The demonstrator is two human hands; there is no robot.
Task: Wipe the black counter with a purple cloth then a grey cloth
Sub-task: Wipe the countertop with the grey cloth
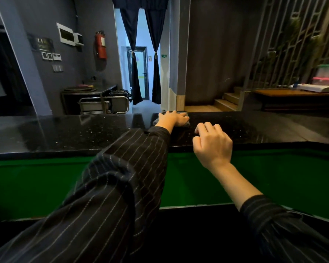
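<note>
The black speckled counter [74, 131] runs across the view in front of me. My left hand [172, 118] reaches to its far edge and presses flat on a grey cloth [186, 123], most of which is hidden under the palm and fingers. My right hand [213, 144] rests at the counter's near edge with its fingers curled loosely, holding nothing. No purple cloth is in view.
A green panel [273, 171] lies below the counter's near edge. Beyond the counter stand a metal trolley [104, 105], a curtained doorway [142, 73], wooden steps [228, 101] and a low wooden table [292, 93] with boxes at the right.
</note>
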